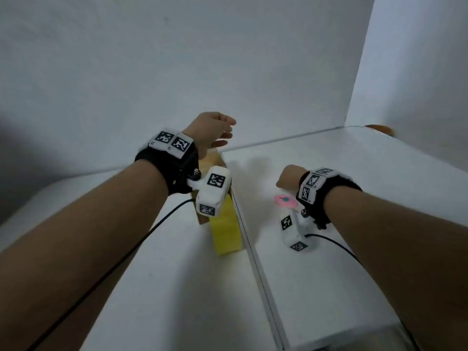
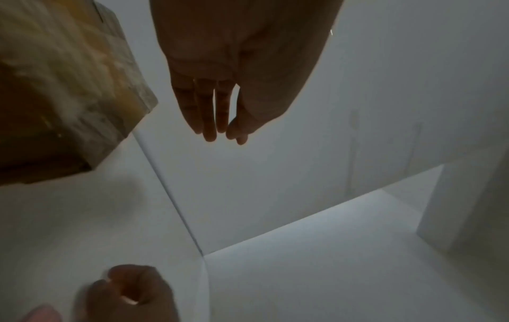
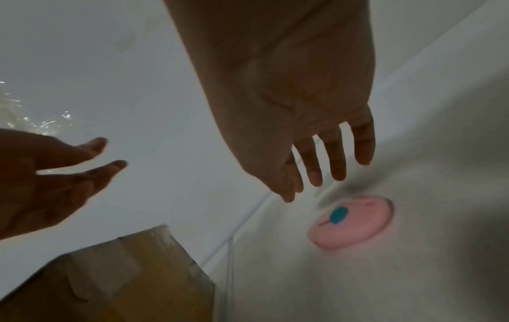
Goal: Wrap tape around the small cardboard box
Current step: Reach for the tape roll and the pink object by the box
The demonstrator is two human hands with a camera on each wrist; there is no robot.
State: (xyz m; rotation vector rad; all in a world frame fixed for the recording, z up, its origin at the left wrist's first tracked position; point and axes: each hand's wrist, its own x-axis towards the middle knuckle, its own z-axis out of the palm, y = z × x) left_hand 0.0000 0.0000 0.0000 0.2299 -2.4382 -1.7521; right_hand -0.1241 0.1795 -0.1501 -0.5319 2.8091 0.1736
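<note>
The small cardboard box (image 1: 214, 160) stands on the white table, its brown faces glossy with clear tape (image 2: 68, 87) (image 3: 123, 278). My left hand (image 1: 226, 133) hovers just above and beyond the box, fingers straight and together, holding nothing (image 2: 223, 135). My right hand (image 1: 287, 178) hangs over the table to the right of the box, fingers spread and pointing down (image 3: 322, 180), nothing in it. A pink oval thing with a teal dot (image 1: 285, 201) (image 3: 351, 222) lies on the table just below the right hand's fingertips.
A yellow block-shaped thing (image 1: 226, 231) lies against the near side of the box. A seam (image 1: 249, 249) runs between two white table boards. White walls close the back and the right. Black cables trail from both wrist cameras.
</note>
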